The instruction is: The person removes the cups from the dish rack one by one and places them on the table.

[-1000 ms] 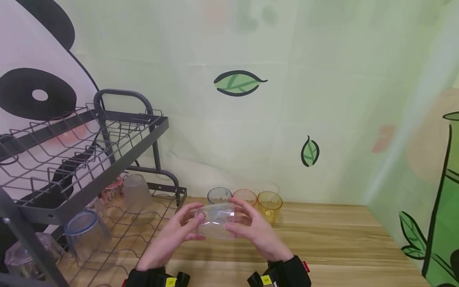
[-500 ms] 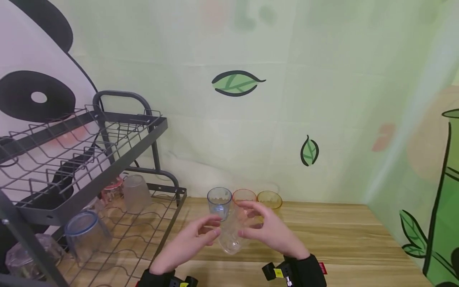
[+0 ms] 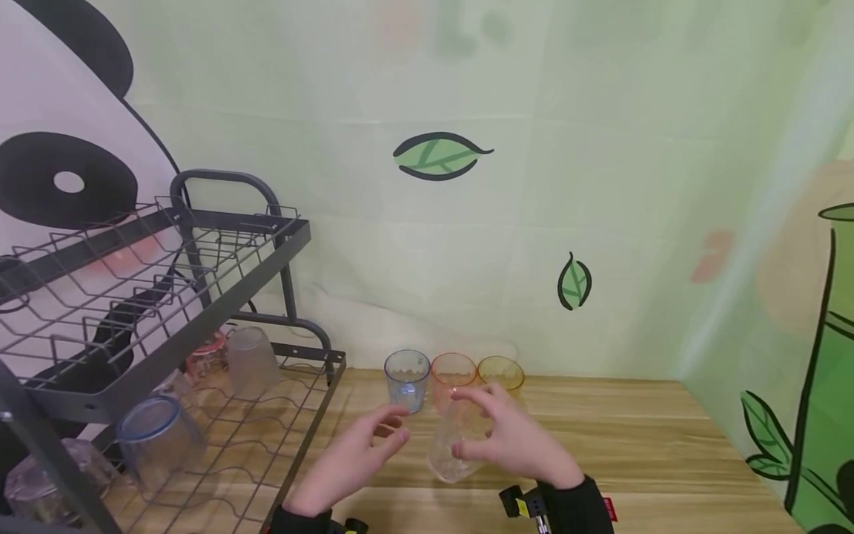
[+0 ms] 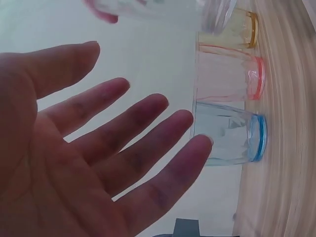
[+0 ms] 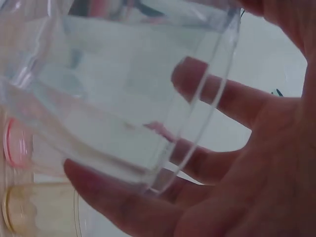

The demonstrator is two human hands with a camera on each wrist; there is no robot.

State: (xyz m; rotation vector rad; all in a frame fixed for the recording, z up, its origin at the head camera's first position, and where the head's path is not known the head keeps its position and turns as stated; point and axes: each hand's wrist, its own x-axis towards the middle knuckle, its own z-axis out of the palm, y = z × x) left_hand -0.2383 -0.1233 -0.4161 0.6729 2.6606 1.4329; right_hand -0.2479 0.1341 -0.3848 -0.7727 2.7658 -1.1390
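My right hand (image 3: 523, 441) grips a clear drinking glass (image 3: 443, 454) with thumb and fingers around its side, above the wooden tabletop. The glass is tilted in the head view, and fingers show through its wall in the right wrist view. My left hand (image 3: 353, 456) is apart from it on the left, with spread fingers and nothing in them, as the left wrist view shows. Behind the hands stand a blue-tinted glass (image 3: 407, 384), a red-rimmed glass (image 3: 454, 363) and a yellow glass (image 3: 503, 365) in a row. The held glass and right hand partly cover the red and yellow ones.
On the left stands a dark two-tier metal dish rack (image 3: 167, 356) with wire shelves. Its lower tier holds several glasses, among them a blue-rimmed glass (image 3: 160, 437) and a frosted glass (image 3: 252, 363). A printed cloth backdrop (image 3: 534, 185) rises behind the wooden tabletop (image 3: 620, 445).
Both hands held the clear glass on its side earlier. The left hand has let go; the right hand has moved right with the glass, which has turned from lying sideways to a steeper tilt.
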